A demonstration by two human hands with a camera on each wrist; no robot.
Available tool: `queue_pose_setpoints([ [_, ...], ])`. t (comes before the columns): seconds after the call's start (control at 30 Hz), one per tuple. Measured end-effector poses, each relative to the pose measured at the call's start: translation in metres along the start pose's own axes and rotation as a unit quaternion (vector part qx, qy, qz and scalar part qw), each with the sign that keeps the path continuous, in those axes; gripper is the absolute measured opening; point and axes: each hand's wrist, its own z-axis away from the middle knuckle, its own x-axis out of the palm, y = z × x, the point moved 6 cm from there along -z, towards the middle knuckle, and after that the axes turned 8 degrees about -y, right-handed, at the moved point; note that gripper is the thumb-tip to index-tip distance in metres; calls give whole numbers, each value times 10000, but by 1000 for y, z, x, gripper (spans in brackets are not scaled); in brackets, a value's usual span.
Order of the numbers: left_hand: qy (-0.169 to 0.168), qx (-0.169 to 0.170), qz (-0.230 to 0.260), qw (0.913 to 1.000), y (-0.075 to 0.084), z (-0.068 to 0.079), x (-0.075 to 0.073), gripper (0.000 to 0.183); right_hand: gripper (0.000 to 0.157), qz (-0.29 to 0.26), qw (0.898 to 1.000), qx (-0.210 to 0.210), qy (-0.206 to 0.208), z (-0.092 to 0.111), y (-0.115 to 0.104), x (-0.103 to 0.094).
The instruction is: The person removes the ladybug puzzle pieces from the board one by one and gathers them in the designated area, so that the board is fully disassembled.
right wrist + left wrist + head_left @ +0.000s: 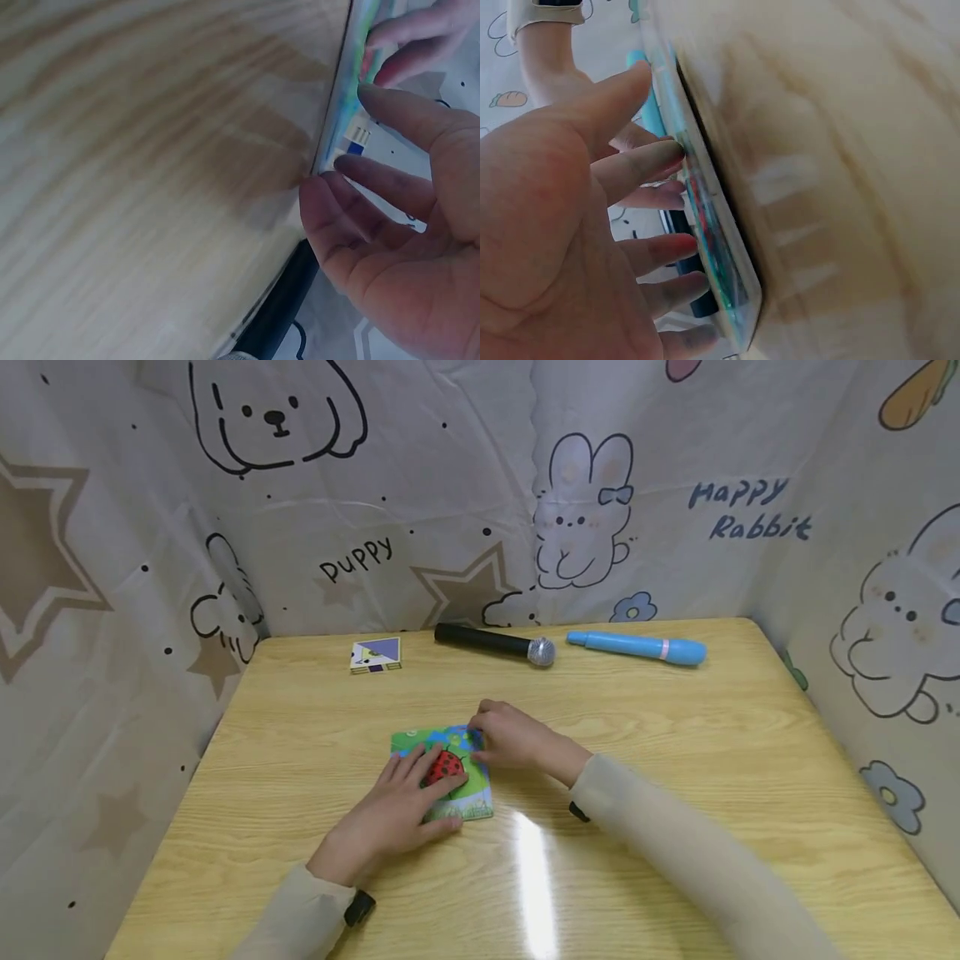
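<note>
A thin square picture board (474, 802) with a red ladybug on green and blue lies flat on the table. My left hand (401, 802) rests over its left half, fingers spread and nearly straight; they cover part of the picture. At the far right corner, my right hand (513, 735) holds the board with bent fingers and thumb. In the right wrist view, the right thumb (401, 116) meets the picture side while other fingertips (319, 195) lie at the edge and tabletop. The left wrist view shows the board's pale edge (739, 277) beneath the left fingers.
Along the back of the wooden table (660, 727) lie a small folded card-like square (377, 655), a black microphone (487, 642) with a silver head, and a blue microphone-shaped thing (637, 646). Printed cloth (450, 460) hangs behind and at both sides.
</note>
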Motion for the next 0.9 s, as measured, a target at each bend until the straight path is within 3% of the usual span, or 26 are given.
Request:
queue_pose_setpoints([
  [0.2,-30,115,-61,9999,-1,-3,-1,62,41,28,9999,132,-30,-7,-8,2],
  [0.57,-68,432,-110,9990,-3,-2,-5,62,16,1,9956,914,-217,-17,-20,-2],
  [0.73,-114,454,-124,9988,-4,-3,-7,60,15,-26,9949,991,-188,-17,-22,-5],
  [0.9,-150,384,-60,9991,-4,-4,-7,59,25,-27,9938,1060,-335,-18,-18,-4],
])
